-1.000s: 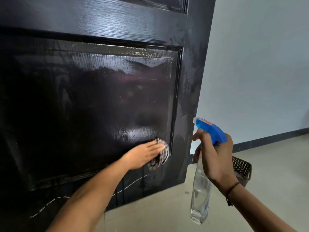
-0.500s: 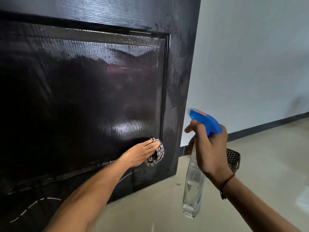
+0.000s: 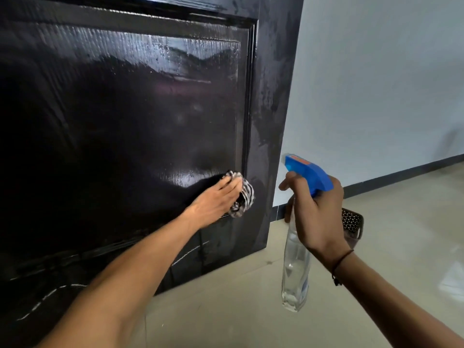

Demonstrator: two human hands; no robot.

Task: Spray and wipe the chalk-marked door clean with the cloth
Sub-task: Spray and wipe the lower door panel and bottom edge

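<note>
Left hand (image 3: 213, 202) presses a bunched checked cloth (image 3: 242, 194) flat against the black door (image 3: 125, 121), fingers straight over it, at the panel's lower right corner, roughly 4 o'clock on the panel. Right hand (image 3: 316, 212) is wrapped round the neck of the spray bottle (image 3: 296, 259), blue head at 12 o'clock of the hand, nozzle aimed at the door edge, index finger forward near the trigger; can't tell if it's squeezing. Bottle looks clear, low on liquid, hanging off the floor. Progress: recessed panel reads wet and glossy, no chalk visible on it, so the main panel looks mostly done. Right stile has dull smeared patches, probably needs another pass. Left to do: chalk line (image 3: 50, 295) across the bottom rail, running from 8 o'clock of the door toward 5 o'clock, untouched by the look of it. Perforated basket (image 3: 352, 222) on the floor behind the right hand, at 3 o'clock of it. Judging roughly two-thirds through.
</note>
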